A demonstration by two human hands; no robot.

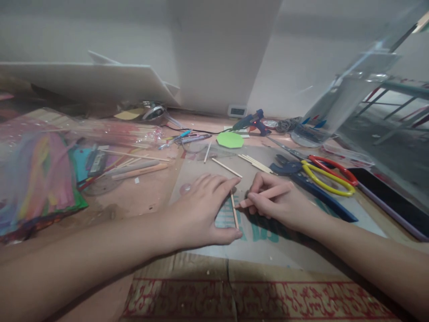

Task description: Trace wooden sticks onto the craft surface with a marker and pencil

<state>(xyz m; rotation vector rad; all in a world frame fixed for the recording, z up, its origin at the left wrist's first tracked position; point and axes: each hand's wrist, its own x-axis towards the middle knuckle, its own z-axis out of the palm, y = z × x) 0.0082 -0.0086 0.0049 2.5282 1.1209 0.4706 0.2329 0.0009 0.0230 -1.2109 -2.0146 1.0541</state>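
A thin wooden stick point(234, 210) lies on the pale sheet point(214, 255). My left hand point(201, 205) steadies it, thumb at its near end and index finger at its far end. My right hand point(278, 199) is closed around a short pencil point(275, 191), whose tip touches or nearly touches the middle of the stick. Another wooden stick point(227, 167) lies just beyond my left fingertips, and a shorter stick point(208, 152) farther back. Several cut sticks point(255, 163) lie together behind my right hand.
Blue-handled pliers point(315, 194), scissors point(326, 176) and a phone point(392, 201) lie right. Behind stand a glue gun point(254, 121), a green paper octagon point(230, 140) and a clear container point(321, 112). Bagged colourful strips point(43, 179) and pens point(140, 172) lie left.
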